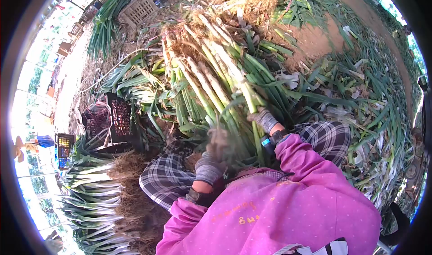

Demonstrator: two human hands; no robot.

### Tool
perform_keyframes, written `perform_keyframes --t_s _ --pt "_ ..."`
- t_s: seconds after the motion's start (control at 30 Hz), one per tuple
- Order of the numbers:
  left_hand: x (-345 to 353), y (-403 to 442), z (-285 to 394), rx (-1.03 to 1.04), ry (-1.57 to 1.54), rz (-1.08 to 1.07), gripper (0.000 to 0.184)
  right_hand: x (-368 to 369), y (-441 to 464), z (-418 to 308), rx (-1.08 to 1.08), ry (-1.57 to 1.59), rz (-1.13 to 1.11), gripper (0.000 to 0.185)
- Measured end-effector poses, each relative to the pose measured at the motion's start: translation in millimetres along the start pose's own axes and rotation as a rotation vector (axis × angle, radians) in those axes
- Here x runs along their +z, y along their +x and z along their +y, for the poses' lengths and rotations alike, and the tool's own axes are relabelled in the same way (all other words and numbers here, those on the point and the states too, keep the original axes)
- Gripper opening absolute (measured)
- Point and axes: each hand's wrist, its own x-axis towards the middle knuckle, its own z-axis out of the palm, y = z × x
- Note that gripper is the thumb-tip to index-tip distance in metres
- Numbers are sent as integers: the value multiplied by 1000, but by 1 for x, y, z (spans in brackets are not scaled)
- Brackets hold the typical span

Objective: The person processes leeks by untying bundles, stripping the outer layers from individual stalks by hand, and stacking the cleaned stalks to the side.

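A heap of long leeks (198, 70) with brown outer skins and dry roots lies in front of me, roots pointing away. My right hand (264, 118), in a grey glove, is closed around the green part of one leek (246, 91). That stalk slants up and left from the hand across the heap. My left hand (215, 152), gloved too, is over the lower leaves near my lap. Motion smears its fingers, so whether it holds anything does not show.
Peeled leeks (92, 196) are stacked at my left, roots towards me. Behind them stands a dark plastic crate (120, 116) near reddish stalks. A pale crate (138, 10) lies at the back left. Leaf scraps (360, 106) cover the ground on the right.
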Motion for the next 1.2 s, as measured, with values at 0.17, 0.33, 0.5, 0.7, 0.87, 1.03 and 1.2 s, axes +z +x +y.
perform_keyframes --t_s 0.17,0.33,0.5,0.7,0.87,1.03,1.2 --pt "14 -19 -3 232 127 -160 51 -18 -5 -3 -49 252 209 26" --pt "41 -5 -11 371 282 -26 42 11 -2 9 149 109 110 27" --pt "12 2 13 228 269 11 52 43 8 23 101 -34 127 40" --pt "1 45 23 124 238 30 61 50 -2 12 31 -316 47 51" --pt "-7 33 35 113 282 30 59 53 -6 7 1 -321 -9 53" --pt "-16 75 34 191 438 77 46 47 -23 -19 39 -335 -68 50" --pt "-58 124 62 75 325 76 50 60 -11 10 -106 -288 -21 52"
